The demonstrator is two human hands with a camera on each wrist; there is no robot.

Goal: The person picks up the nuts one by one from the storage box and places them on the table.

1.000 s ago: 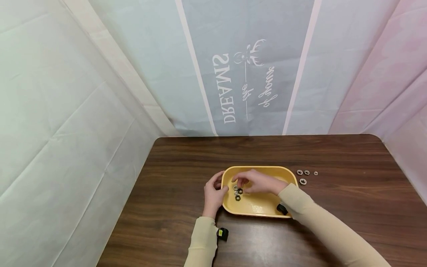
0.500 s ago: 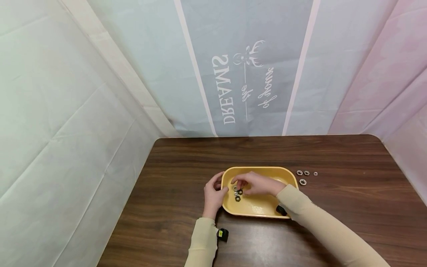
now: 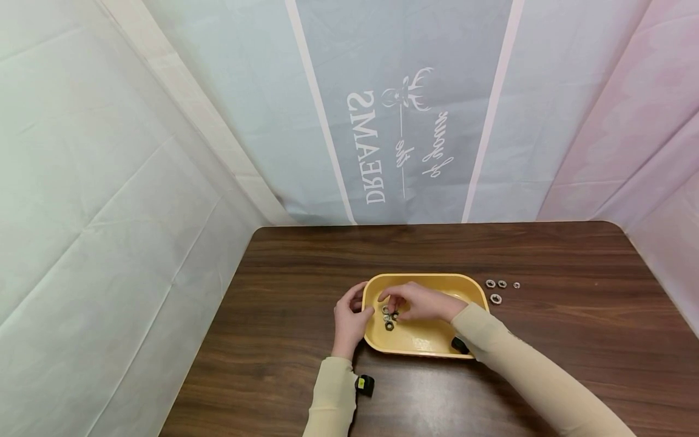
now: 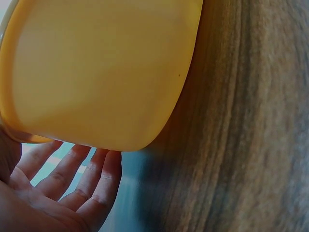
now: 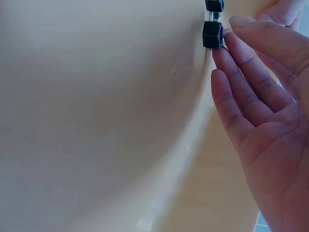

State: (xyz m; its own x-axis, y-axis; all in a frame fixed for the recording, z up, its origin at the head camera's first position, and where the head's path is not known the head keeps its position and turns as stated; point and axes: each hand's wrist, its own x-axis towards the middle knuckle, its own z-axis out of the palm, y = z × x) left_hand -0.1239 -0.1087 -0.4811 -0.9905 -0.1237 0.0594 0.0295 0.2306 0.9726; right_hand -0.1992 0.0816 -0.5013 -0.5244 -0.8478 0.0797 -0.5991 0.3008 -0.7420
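My left hand grips the left end of a yellow tray, thumb at the rim and fingers outside against the wall. The left wrist view shows these fingers reaching under the tray's edge. Inside the tray is my right hand, its fingers bent down over a small group of nuts. Its fingertips touch a dark hex nut in the right wrist view, with the thumb apart from it. Another dark nut and silvery nuts lie beside it on the tray floor.
Several loose metal nuts lie on the dark wooden table just right of the tray. A printed fabric backdrop hangs behind the table's far edge. Black wrist cameras are worn on both arms.
The dark nut under my right fingertips has shifted slightly right and is more covered by them. The left hand and the tray stay in place.
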